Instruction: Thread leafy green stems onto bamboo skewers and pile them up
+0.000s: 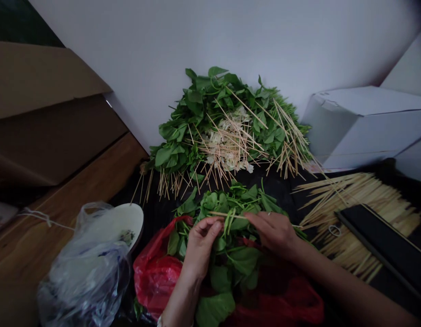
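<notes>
My right hand (274, 232) is closed around a thin bamboo skewer (235, 215), whose tip points left past my left hand. Green stems (230, 223) cross the skewer between the two hands. My left hand (204, 237) has thumb and index finger pinched together at those stems, under the skewer's tip. Just below both hands, loose leafy greens (244, 261) with broad leaves spill from a red plastic bag (157, 268). Whether the stems are pierced by the skewer I cannot tell.
Behind, against the wall, lies a heap of skewered greens (196, 102) and pale shredded-looking vegetable skewers (229, 141). Bare skewers (363, 209) and a dark phone-like slab (383, 245) lie right. A white bowl (137, 218), clear plastic bag (87, 272), cardboard box (43, 136) and white box (370, 122) flank them.
</notes>
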Tool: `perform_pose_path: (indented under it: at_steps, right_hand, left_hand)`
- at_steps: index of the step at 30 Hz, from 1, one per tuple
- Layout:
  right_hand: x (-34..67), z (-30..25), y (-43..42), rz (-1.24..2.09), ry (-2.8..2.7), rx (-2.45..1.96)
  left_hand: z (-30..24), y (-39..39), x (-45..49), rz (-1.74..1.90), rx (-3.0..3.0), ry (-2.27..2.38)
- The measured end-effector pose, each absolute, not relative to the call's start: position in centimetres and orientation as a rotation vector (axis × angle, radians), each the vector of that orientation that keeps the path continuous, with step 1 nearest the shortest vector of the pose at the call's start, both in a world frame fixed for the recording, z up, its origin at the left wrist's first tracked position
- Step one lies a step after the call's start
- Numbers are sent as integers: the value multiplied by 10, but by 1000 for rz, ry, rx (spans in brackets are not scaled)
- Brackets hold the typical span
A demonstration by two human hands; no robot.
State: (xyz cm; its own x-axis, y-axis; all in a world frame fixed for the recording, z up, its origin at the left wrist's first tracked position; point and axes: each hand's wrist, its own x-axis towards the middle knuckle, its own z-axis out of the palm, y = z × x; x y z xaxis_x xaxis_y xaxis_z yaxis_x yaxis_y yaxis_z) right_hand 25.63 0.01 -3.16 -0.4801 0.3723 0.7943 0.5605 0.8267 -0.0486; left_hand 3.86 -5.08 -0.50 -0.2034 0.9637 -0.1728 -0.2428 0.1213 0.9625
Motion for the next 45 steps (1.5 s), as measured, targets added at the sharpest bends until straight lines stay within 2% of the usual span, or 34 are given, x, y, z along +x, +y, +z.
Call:
perform_pose_path:
  at_steps: [5,16,20,23,27,34,39,45]
  right_hand:
    - [273,-17,13,-166,-1839,-958]
    - [275,-18,15,-86,-1824,-1026]
    - [275,-20,15,-79,-1835,-1012]
    - [274,-22,14,-66,-1845,-1005]
    - [271,-23,12,-51,-1861,-998]
    - [263,-28,8,-104,-1993,-828]
    - [256,-33,1,-146,-2131,-712]
    - [255,-38,-1,-222,-2233,-704]
  left_hand:
    - [5,-48,13,1413,962,1411]
    - [11,-68,-13,588,2143,1379]
    - [-1,-66,-7,485,2341,1472]
    - [-3,-62,-1,543,2358,1509]
    - [9,-60,6,886,2127,1455]
    - [26,-50,4,1639,954,1278]
    - [20,-47,10,1534,552,1272]
    - [17,-50,16,1483,562,1256]
